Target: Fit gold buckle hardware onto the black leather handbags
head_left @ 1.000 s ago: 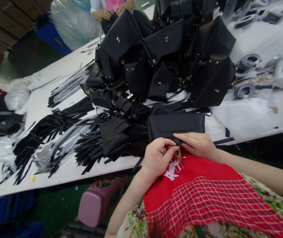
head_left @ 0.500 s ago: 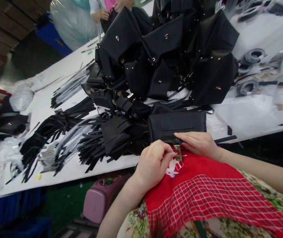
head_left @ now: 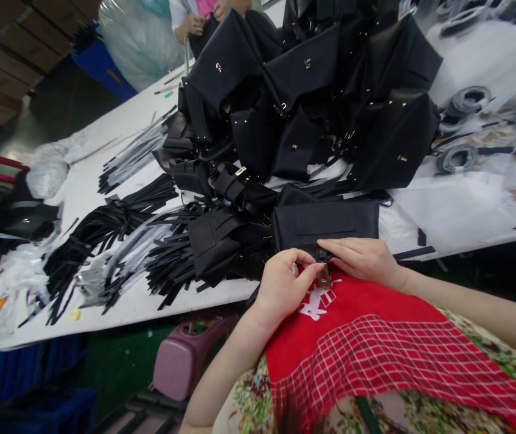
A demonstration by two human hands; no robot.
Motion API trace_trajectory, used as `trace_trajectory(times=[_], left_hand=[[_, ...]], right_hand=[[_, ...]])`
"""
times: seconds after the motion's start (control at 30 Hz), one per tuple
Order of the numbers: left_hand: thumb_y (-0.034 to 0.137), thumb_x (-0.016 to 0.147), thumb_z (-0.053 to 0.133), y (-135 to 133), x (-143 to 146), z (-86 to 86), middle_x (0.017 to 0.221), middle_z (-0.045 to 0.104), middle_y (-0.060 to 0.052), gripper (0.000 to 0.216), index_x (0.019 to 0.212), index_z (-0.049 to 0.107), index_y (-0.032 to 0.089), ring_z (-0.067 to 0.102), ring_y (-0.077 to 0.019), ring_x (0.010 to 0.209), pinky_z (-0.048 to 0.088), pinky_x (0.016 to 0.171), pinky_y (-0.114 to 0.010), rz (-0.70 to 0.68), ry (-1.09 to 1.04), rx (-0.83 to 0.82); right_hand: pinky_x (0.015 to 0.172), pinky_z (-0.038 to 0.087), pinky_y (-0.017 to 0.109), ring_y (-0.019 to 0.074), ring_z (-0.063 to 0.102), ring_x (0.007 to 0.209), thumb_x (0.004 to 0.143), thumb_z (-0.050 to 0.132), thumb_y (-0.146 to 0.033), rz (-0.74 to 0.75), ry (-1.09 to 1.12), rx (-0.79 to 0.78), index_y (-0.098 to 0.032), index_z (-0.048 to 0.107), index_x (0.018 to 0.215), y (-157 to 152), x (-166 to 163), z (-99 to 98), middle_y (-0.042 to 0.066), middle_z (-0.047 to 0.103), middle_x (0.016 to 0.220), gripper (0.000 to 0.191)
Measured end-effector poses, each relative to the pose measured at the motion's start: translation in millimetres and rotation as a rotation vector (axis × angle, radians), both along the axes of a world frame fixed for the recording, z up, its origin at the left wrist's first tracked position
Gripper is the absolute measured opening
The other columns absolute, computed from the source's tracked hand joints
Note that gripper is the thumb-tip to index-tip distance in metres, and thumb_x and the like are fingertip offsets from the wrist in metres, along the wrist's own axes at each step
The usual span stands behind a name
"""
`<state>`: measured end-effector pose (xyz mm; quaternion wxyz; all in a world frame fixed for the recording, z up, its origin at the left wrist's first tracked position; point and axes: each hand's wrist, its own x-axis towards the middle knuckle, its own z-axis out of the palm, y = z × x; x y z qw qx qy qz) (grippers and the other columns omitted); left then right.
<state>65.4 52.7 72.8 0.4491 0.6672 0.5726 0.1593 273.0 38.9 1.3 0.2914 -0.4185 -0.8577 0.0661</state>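
A black handbag lies at the table's near edge, its flat side with a stitched panel facing up. A short black strap end with a gold metal clasp hangs from its near side, over my red apron. My left hand is closed, thumb and forefinger pinched at the clasp's left side. Across the bag's near edge reaches my right hand, its fingers over the strap by the clasp and the thumb below. Left of this bag sits another black bag, touching or nearly touching it.
Black bags are heaped behind. Bundles of black strips cover the left of the white table; coiled strips lie right. A pink plastic stool stands below. Another person's hand holds black material across the table.
The view has shifted slightly, moving the scene a little to the right. My left finger and thumb have moved slightly at the clasp, which hangs at a somewhat different angle. My right hand stays put.
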Motion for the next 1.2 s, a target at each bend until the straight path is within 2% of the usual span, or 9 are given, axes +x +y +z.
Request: trace_trajectory(times=[0.23,0.37,0.47,0.63,0.77,0.83,1.03,1.1,1.2], left_hand=[[0.029,0.086,0.063,-3,-1,4.4,0.069,0.069,0.001,0.021,0.067,0.064,0.019,0.061,-0.0134,0.066,0.047,0.070,-0.026,-0.061,-0.018,0.008],[0.028,0.087,0.061,-6,-5,7.7,0.068,0.067,0.002,0.020,0.070,0.061,0.019,0.059,-0.0126,0.063,0.046,0.066,-0.025,-0.042,-0.034,-0.005],[0.024,0.088,0.059,-8,-4,4.9,0.075,0.066,0.000,0.014,0.075,0.059,0.019,0.060,-0.0144,0.070,0.047,0.069,-0.026,-0.029,0.109,0.120],[0.018,0.093,0.048,-11,12,-1.8,0.084,0.064,-0.007,0.009,0.088,0.055,0.017,0.063,-0.0215,0.077,0.047,0.068,-0.032,-0.160,0.524,0.242],[0.010,0.091,0.044,-19,20,-6.8,0.089,0.063,-0.009,0.012,0.090,0.053,0.018,0.064,-0.0242,0.083,0.048,0.069,-0.034,-0.271,0.518,0.233],[0.012,0.090,0.046,-21,19,-9.1,0.086,0.063,-0.008,0.010,0.085,0.051,0.019,0.064,-0.0236,0.082,0.048,0.071,-0.035,-0.201,0.379,0.178],[0.032,0.091,0.050,-24,12,-14.4,0.064,0.057,0.003,0.018,0.079,0.045,0.020,0.057,-0.0120,0.056,0.046,0.057,-0.025,0.327,-0.315,-0.301],[0.033,0.090,0.053,-25,11,-14.5,0.065,0.058,0.003,0.019,0.078,0.047,0.019,0.057,-0.0121,0.058,0.045,0.057,-0.024,0.353,-0.283,-0.295],[0.027,0.088,0.056,-26,11,-13.7,0.069,0.061,0.000,0.015,0.075,0.051,0.019,0.061,-0.0158,0.069,0.046,0.065,-0.028,0.263,-0.001,-0.128]], right_hand=[[0.074,0.054,0.024,0.0156,0.070,0.089,0.096,0.051,-0.025,0.010,-0.039,0.010,-0.016,0.061,0.123,1,1,4.7,0.007,0.073,0.109,0.030],[0.074,0.053,0.024,0.0150,0.070,0.090,0.096,0.050,-0.025,0.034,-0.056,0.020,-0.017,0.060,0.124,0,0,7.2,0.006,0.073,0.110,0.030],[0.071,0.052,0.024,0.0151,0.070,0.088,0.097,0.050,-0.026,0.031,-0.094,0.054,-0.015,0.061,0.121,1,-3,7.7,0.007,0.073,0.109,0.029],[0.073,0.051,0.026,0.0166,0.067,0.092,0.098,0.049,-0.029,0.004,-0.168,-0.024,-0.014,0.058,0.125,5,-12,9.4,0.008,0.069,0.117,0.033],[0.063,0.046,0.028,0.0171,0.063,0.084,0.095,0.054,-0.028,0.072,-0.234,-0.075,-0.018,0.064,0.117,8,-19,12.3,0.007,0.070,0.111,0.027],[0.059,0.043,0.028,0.0157,0.060,0.078,0.095,0.051,-0.022,0.105,-0.235,-0.053,-0.017,0.069,0.105,7,-20,12.8,0.005,0.072,0.099,0.021],[0.056,0.037,0.029,0.0135,0.056,0.069,0.095,0.050,-0.019,0.064,-0.162,0.100,-0.017,0.071,0.097,2,-19,10.6,0.002,0.069,0.079,0.021],[0.057,0.037,0.030,0.0135,0.055,0.069,0.095,0.050,-0.018,0.045,-0.152,0.108,-0.017,0.071,0.098,2,-18,9.6,0.002,0.069,0.079,0.021],[0.057,0.035,0.030,0.0140,0.053,0.068,0.094,0.051,-0.018,0.043,-0.160,0.110,-0.016,0.071,0.097,3,-18,9.1,0.002,0.066,0.074,0.020]])
